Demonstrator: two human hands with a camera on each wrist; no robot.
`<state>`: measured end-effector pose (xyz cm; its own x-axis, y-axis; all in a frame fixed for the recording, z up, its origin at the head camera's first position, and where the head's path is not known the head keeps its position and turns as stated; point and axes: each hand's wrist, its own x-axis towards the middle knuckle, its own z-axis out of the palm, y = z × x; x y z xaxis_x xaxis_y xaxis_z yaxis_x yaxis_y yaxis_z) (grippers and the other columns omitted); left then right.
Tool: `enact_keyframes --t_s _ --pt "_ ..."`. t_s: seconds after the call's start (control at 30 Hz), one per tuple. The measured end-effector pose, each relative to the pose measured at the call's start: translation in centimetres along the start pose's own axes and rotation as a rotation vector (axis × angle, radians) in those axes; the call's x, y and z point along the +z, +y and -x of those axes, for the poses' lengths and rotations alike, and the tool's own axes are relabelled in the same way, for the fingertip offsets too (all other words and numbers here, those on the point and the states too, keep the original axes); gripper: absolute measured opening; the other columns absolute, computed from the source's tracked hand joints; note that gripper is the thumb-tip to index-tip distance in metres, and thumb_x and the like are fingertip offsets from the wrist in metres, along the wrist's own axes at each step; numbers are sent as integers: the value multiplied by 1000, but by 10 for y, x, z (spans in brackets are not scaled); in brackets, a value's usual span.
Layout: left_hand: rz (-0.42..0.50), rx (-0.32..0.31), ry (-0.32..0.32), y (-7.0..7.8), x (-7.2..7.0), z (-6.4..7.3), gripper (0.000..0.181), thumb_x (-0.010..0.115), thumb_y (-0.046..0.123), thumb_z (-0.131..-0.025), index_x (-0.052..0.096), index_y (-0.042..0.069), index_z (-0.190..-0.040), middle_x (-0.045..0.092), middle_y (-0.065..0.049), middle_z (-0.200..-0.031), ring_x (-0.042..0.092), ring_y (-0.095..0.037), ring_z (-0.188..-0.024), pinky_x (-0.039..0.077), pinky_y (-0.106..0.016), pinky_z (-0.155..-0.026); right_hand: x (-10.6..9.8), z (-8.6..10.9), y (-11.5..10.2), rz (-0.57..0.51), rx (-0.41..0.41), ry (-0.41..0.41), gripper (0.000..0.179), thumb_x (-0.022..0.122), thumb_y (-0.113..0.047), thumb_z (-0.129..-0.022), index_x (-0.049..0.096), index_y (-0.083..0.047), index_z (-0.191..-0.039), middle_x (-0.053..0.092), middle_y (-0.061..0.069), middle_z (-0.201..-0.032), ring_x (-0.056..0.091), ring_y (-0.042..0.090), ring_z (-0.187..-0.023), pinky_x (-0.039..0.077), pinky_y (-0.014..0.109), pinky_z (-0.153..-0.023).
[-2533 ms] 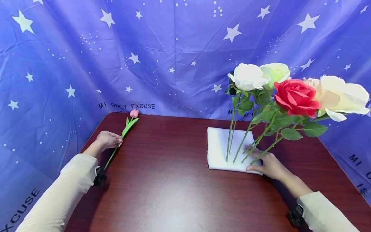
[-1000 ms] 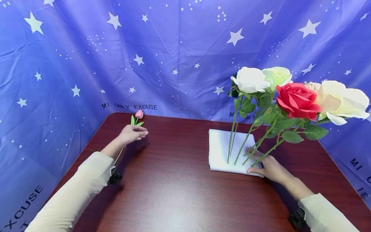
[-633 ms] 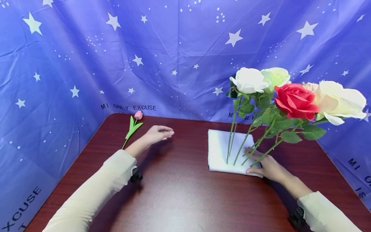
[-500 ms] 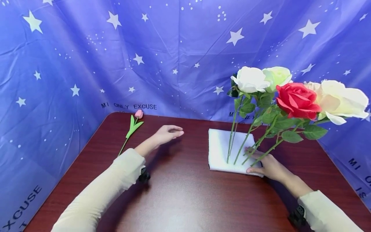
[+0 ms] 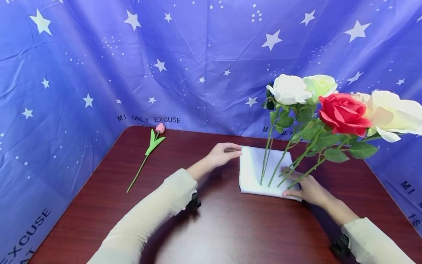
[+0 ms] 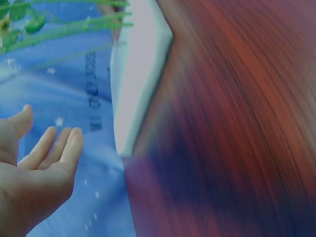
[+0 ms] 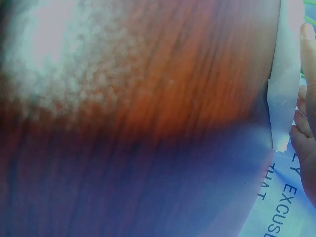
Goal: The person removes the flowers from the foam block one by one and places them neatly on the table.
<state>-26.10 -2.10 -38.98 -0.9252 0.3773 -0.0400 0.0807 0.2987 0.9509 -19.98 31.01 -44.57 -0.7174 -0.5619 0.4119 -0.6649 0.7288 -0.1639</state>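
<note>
In the head view a white foam block (image 5: 252, 172) lies on the table with several artificial roses standing in it, among them a white rose (image 5: 289, 90) and a red rose (image 5: 344, 113). My left hand (image 5: 222, 154) is at the block's far left corner, fingertips right at the edge and nothing in its grasp; its fingers look loosely extended in the left wrist view. At the opposite side my right hand (image 5: 310, 189) rests on the block's right edge, thumb and fingers spread on its top among the stems. A pink tulip (image 5: 152, 146) lies alone on the left of the table.
The dark red wooden table (image 5: 211, 227) ends at the back against a blue curtain (image 5: 204, 66) with white stars. A cream rose (image 5: 395, 113) and a pale green rose (image 5: 319, 88) lean out above the right side.
My left hand has let go of the tulip's stem and moved right to the foam block. The tulip stays lying on the table. My right hand remains on the block.
</note>
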Motion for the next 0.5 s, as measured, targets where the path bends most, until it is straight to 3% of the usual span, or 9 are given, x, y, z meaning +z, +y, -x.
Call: enact_keyframes --t_s 0.13,0.3,0.4,0.5 --pt "45 48 -27 9 17 -2 34 66 22 -91 66 7 -122 70 -11 -119 65 -20 -113 55 -22 -93 0 1 1 -10 6 -2 64 86 -32 -62 69 -4 -116 68 18 -119 55 16 -121 24 -10 -97" --pt "73 112 -88 17 33 -2 29 67 16 -91 68 6 -118 70 -12 -118 67 -20 -111 55 -16 -88 1 1 1 -37 2 6 65 86 -30 -62 68 -2 -118 67 19 -120 34 -8 -129 17 -12 -100" --pt "88 152 -111 20 41 -1 27 67 12 -90 68 3 -116 71 -15 -115 68 -24 -108 55 -14 -86 1 1 1 -46 -10 14 65 86 -30 -61 68 -2 -118 67 21 -119 36 -6 -129 16 -11 -101" --pt "162 168 -138 21 48 -2 28 66 6 -89 66 -4 -115 69 -22 -115 68 -31 -107 59 -18 -85 1 0 1 -52 -22 21 65 86 -29 -61 68 -1 -117 67 22 -119 39 -4 -128 17 -11 -102"
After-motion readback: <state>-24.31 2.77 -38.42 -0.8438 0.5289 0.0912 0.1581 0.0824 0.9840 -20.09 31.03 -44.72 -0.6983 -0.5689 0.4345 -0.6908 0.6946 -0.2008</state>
